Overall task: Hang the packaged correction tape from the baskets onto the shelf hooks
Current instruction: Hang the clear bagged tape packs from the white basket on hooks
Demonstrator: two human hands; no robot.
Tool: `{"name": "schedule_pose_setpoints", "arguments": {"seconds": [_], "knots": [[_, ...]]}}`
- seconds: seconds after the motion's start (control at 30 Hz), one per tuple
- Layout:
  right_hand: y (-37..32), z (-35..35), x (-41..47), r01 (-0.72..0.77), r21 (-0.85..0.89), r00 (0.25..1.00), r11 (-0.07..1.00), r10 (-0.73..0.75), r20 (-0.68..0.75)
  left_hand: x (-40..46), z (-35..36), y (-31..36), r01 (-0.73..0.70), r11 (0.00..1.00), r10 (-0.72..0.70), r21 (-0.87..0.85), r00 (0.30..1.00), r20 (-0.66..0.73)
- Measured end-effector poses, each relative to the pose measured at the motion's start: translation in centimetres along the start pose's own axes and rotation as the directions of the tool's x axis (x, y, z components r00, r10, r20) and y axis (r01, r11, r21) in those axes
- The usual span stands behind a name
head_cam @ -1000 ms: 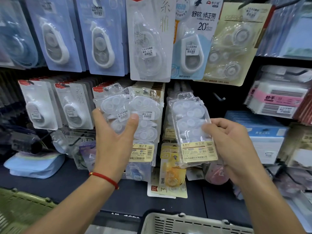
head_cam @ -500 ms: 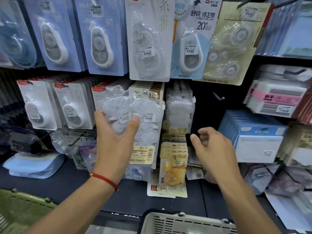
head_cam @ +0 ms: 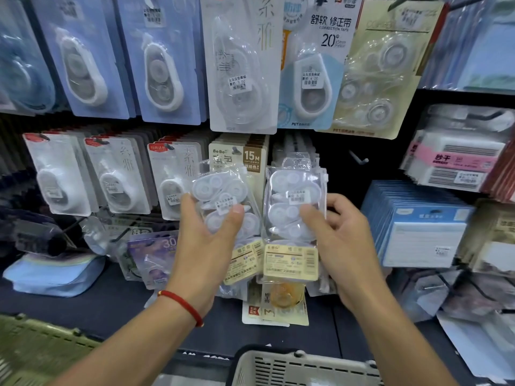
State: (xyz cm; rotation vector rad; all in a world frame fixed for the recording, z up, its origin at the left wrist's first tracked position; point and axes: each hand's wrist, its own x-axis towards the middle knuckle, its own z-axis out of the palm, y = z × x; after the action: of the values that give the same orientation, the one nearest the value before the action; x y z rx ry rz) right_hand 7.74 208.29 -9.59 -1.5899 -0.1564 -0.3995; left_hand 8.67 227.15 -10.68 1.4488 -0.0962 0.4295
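Correction tape packs (head_cam: pixel 292 207) are clear soft bags, light and slippery, and look crinkly. Left hand (head_cam: pixel 206 243) grips a bunch (head_cam: pixel 223 199); right hand (head_cam: pixel 337 240) pinches one by the shelf hooks (head_cam: pixel 359 160). Best held near the top hole.

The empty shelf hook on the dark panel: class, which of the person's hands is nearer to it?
Right. The right hand, holding a clear pack, is just below-left of the empty hook; the left hand is further left, beyond that pack.
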Motion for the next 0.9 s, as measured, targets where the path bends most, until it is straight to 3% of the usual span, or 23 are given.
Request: {"name": "schedule_pose_setpoints", "arguments": {"seconds": [0.1, 0.27, 0.57, 0.63, 0.7, 0.73, 0.8, 0.9], "knots": [[-0.7, -0.8, 0.3, -0.061, 0.096, 0.998, 0.994, 0.062, -0.005, 0.5, -0.6, 0.1, -0.004, 1.0, 0.005, 0.015, 0.999, -0.038], [-1.3, -1.6, 0.6, -0.155, 0.227, 0.985, 0.961, 0.133, 0.11, 0.8, -1.0, 0.3, -0.011, 1.0, 0.013, 0.022, 0.997, -0.081], [-1.1, -1.9, 1.0, -0.144, 0.254, 0.983, 0.956, 0.11, 0.146, 0.9, -1.2, 0.7, -0.042, 0.999, 0.045, 0.032, 0.995, -0.088], [-0.4, -2.1, 1.3, -0.077, 0.016, 0.996, 0.997, 0.076, 0.038, 0.9, -1.3, 0.6, -0.046, 0.998, 0.05, 0.049, 0.996, -0.074], [0.2, -2.5, 1.5, -0.033, -0.385, 0.994, 0.923, -0.01, -0.11, 0.8, -1.4, 0.5, -0.053, 0.995, 0.057, 0.079, 0.997, -0.051], [0.2, -2.5, 1.5, -0.024, -0.491, 0.985, 0.871, -0.063, -0.161, 0.7, -1.4, 0.4, -0.063, 0.993, 0.066, 0.099, 0.997, -0.03], [0.1, -2.4, 1.4, 0.029, -0.504, 0.984, 0.863, -0.114, -0.138, 0.5, -1.1, 0.5, -0.082, 0.987, 0.078, 0.138, 0.996, 0.036], [0.0, -1.4, 0.9, 0.066, -0.349, 0.989, 0.935, -0.014, 0.149, 0.0, 0.0, 0.3, -0.052, 0.992, 0.025, 0.113, 0.973, 0.231]]}}
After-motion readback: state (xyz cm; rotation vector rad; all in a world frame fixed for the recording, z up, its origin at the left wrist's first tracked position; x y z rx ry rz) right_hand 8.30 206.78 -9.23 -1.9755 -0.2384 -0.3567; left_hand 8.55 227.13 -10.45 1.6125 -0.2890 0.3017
